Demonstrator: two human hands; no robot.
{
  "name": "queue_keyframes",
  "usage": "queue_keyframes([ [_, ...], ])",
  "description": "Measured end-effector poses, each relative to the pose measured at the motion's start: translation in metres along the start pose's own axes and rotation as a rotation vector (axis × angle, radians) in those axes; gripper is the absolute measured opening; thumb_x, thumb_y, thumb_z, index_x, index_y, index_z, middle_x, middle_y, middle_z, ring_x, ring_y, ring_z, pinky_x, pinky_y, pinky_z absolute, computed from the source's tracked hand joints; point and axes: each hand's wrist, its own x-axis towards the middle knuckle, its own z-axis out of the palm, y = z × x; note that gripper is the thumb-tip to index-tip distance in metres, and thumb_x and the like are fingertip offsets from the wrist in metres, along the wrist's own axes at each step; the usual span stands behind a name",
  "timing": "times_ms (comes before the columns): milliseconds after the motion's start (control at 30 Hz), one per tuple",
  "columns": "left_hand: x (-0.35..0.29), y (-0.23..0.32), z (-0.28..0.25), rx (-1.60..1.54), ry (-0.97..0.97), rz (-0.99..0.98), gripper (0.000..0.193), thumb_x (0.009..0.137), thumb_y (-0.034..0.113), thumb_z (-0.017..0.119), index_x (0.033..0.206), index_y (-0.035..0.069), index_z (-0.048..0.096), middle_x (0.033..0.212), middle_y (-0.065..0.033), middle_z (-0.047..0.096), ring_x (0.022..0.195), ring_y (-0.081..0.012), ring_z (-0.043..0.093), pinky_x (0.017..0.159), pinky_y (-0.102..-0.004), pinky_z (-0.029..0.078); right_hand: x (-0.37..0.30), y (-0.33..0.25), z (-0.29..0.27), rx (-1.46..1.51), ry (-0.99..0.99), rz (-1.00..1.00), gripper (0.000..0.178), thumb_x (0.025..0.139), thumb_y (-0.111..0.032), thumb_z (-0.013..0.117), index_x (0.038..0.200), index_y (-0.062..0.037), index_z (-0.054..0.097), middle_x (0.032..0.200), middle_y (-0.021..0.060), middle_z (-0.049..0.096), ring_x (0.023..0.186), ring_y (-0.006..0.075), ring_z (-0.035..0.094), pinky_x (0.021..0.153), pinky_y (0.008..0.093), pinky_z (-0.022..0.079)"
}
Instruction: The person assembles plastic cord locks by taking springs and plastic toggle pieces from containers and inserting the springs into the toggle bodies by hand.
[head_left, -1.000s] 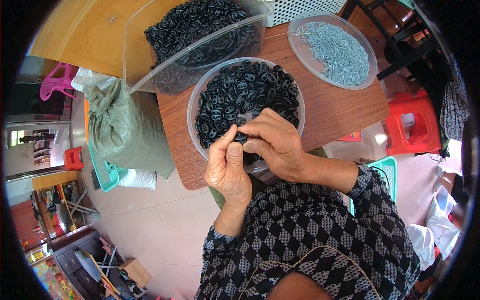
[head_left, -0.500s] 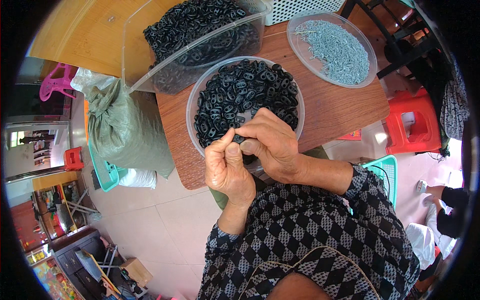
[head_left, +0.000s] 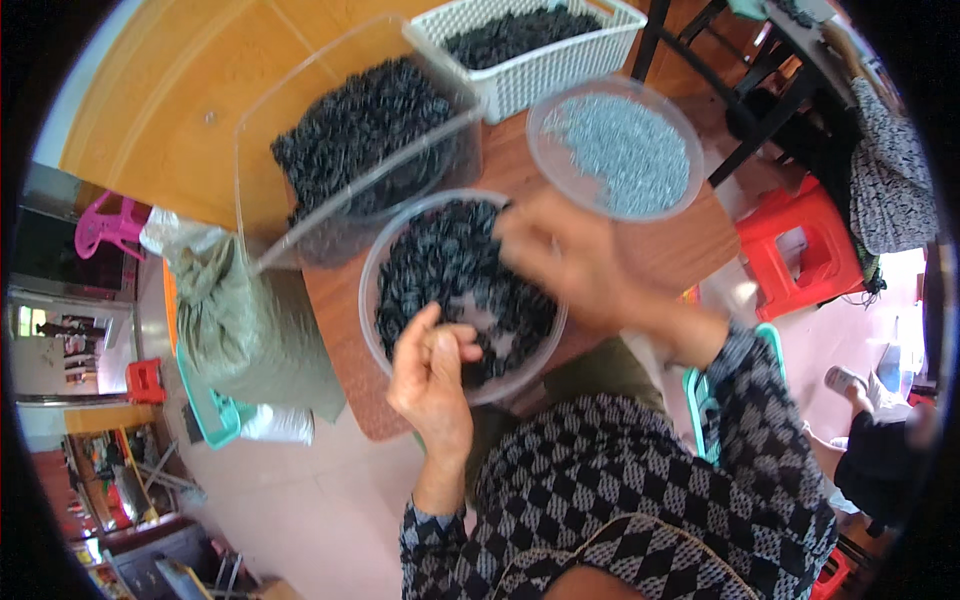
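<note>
Many small black oval pieces with two holes fill a round clear tub (head_left: 365, 290) on the wooden table. At its near left rim hovers my left hand (head_left: 432, 385), fingers loosely bent and apart; no piece shows between them. My right hand (head_left: 565, 255) is over the tub's right side, smeared by motion, so its fingertips and anything in them cannot be made out. Beyond it, a round clear lid-like dish (head_left: 690, 185) bears a heap of small silvery pins or screws (head_left: 630, 150).
Behind the tub stands a large clear bin (head_left: 250, 215) of black pieces, beside a white perforated basket (head_left: 540, 75) with dark pieces. A green-grey sack (head_left: 260, 340) leans at the table's left. Right are a red stool (head_left: 800, 255) and a turquoise basket (head_left: 692, 415).
My hands have come apart from their pinch on a black piece. The right has moved up and right, the left slightly down and left. The whole view has shifted, showing more of the white basket.
</note>
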Motion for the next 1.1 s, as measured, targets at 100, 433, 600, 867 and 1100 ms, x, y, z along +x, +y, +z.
queue_keyframes([
  [100, 0.012, -0.005, -0.016, -0.039, 0.076, -0.016, 0.026, 0.091, 0.003, 0.056, 0.114, -0.008, 0.054, 0.085, -0.0114, 0.066, 0.068, -0.0115, 0.060, 0.066, -0.0227, 0.050, 0.074, 0.042, -0.044, -0.119, 0.124, -0.112, 0.020, 0.084, -0.015, 0.063, 0.097, -0.0006, 0.066, 0.087, 0.0033, 0.065, 0.077, 0.0100, 0.059, 0.069, 0.0254, 0.049],
  [433, 0.034, -0.020, -0.027, 0.471, -0.055, 0.253, 0.021, 0.073, -0.003, 0.069, 0.094, 0.000, 0.064, 0.079, -0.0086, 0.065, 0.069, -0.0154, 0.061, 0.064, -0.0274, 0.049, 0.137, 0.062, -0.064, -0.538, 0.387, -0.367, 0.020, 0.070, -0.009, 0.061, 0.084, 0.0058, 0.059, 0.070, 0.0179, 0.060, 0.069, 0.0282, 0.059, 0.067, 0.0378, 0.047],
  [600, 0.050, -0.027, -0.020, 0.646, -0.164, 0.336, 0.024, 0.067, -0.006, 0.068, 0.089, 0.001, 0.063, 0.078, -0.0091, 0.065, 0.071, -0.0222, 0.062, 0.065, -0.0327, 0.049, 0.060, 0.069, -0.041, -0.408, 0.118, -0.200, 0.019, 0.080, -0.014, 0.064, 0.094, -0.0014, 0.066, 0.085, 0.0138, 0.067, 0.078, 0.0235, 0.064, 0.070, 0.0329, 0.050],
  [867, 0.062, -0.033, -0.020, 0.749, -0.245, 0.355, 0.024, 0.064, -0.004, 0.070, 0.086, 0.003, 0.063, 0.075, -0.0089, 0.064, 0.072, -0.0242, 0.060, 0.067, -0.0351, 0.046, 0.014, 0.060, -0.052, -0.219, 0.002, -0.072, 0.013, 0.084, -0.008, 0.062, 0.094, -0.0007, 0.065, 0.084, 0.0115, 0.063, 0.074, 0.0202, 0.058, 0.066, 0.0305, 0.047],
  [1100, 0.066, -0.040, -0.002, 1.209, -0.640, 0.973, 0.010, 0.065, 0.006, 0.060, 0.073, 0.004, 0.056, 0.065, -0.0071, 0.047, 0.068, -0.0229, 0.047, 0.070, -0.0368, 0.039, 0.004, 0.056, -0.045, -0.119, -0.067, 0.039, 0.012, 0.084, -0.006, 0.062, 0.093, -0.0005, 0.066, 0.081, 0.0100, 0.062, 0.073, 0.0173, 0.058, 0.066, 0.0291, 0.046],
])
